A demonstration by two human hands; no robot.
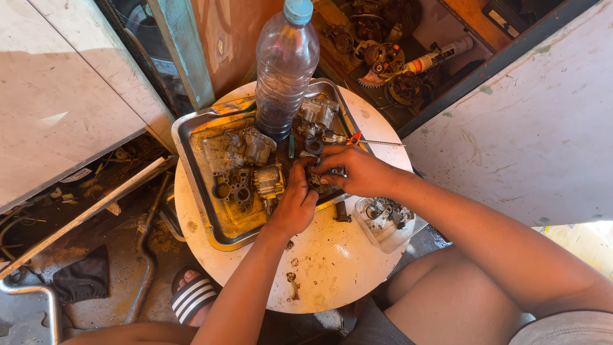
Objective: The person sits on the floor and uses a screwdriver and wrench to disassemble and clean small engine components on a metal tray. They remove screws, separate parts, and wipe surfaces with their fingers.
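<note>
Greasy part, seemingly between pinching fingers

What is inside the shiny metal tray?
The dented metal tray holds grimy grey carburettor parts and a clear plastic bottle. Both hands, left and right, cover whatever small piece they work on.

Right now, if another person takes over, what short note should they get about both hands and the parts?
Left hand: fingers closed on a small dark metal part over the metal tray.
Right hand: fingers pinch the same part from the other side.
Tray holds several carburetor bodies and a plastic bottle.
Small clear tub of bits sits beside the tray on the round table.
Done: parts lie apart. Left: cannot tell.
</note>
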